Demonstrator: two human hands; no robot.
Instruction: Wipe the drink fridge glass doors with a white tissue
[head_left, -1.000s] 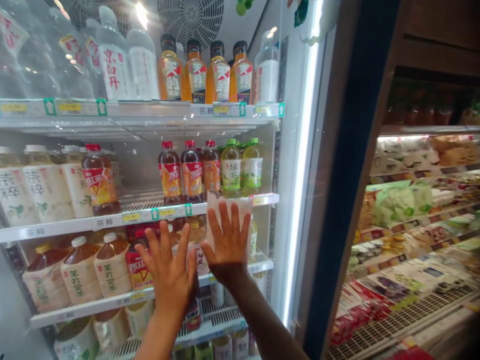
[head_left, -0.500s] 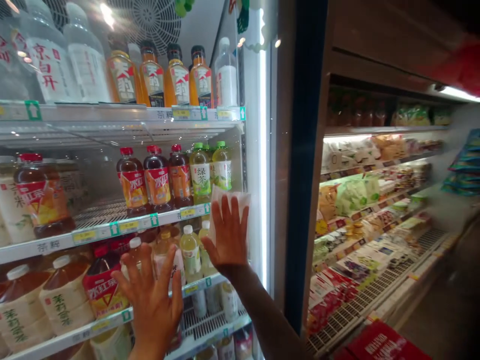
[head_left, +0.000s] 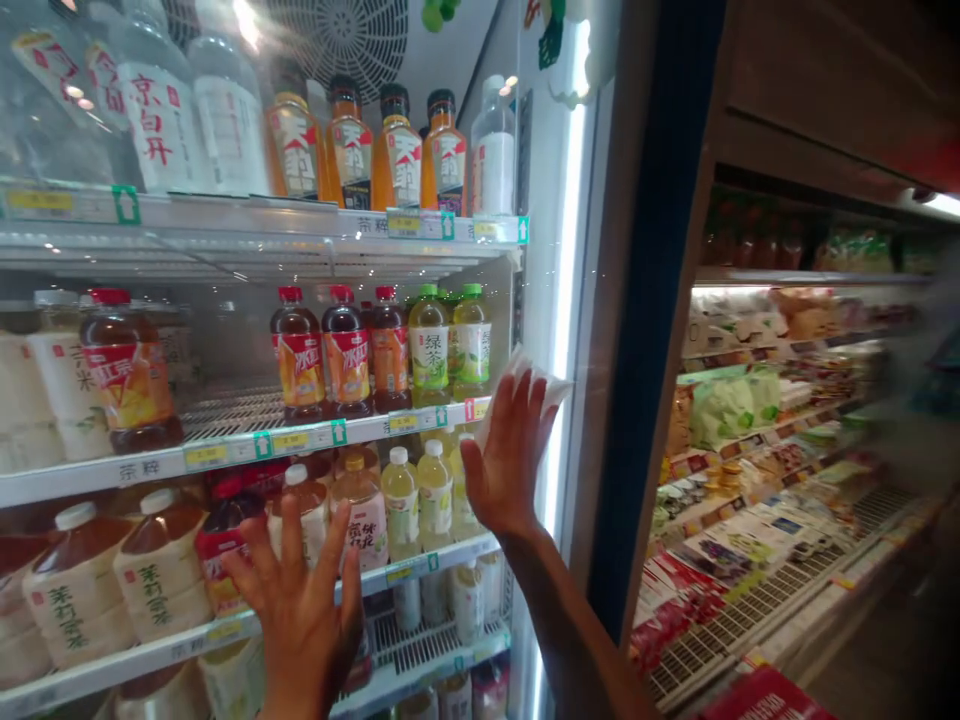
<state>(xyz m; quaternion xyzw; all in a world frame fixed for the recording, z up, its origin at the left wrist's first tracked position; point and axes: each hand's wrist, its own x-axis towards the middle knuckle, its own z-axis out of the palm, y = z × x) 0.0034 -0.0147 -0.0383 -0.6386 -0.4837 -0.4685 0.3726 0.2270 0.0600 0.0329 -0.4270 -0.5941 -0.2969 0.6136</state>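
Working left to right through the head camera, I find my left hand [head_left: 296, 600] low on the glass door [head_left: 225, 340] of a drinks cooler, fully open with its fingers spread, palm toward the pane and nothing in its grip. Behind it, on the lower shelf, stand squat bottles of jasmine tea [head_left: 161, 565], their amber liquid topped by white caps. The shelf edge [head_left: 225, 450] above runs across the view with its price strips, carrying a red-capped bottle of iced black tea [head_left: 131, 370] at the left. Higher up, bottles of clear water [head_left: 161, 130] and orange-filled drinks [head_left: 397, 165] line the top shelf beneath a round fan grille [head_left: 345, 45]. Further right, green-capped bottles of green tea [head_left: 429, 345] sit just left of my right hand [head_left: 510, 450], also open, its fingers spread and pressing a crumpled white wipe [head_left: 529, 395] against the glass. The wipe shows above and beside the fingers, close to the lit strip [head_left: 570, 280] at the door's right edge, so little room remains that way before the dark blue door frame [head_left: 645, 300]. Past the frame, open chilled shelves hold packaged snacks [head_left: 724, 410], with a red box [head_left: 765, 695] at the near bottom corner.
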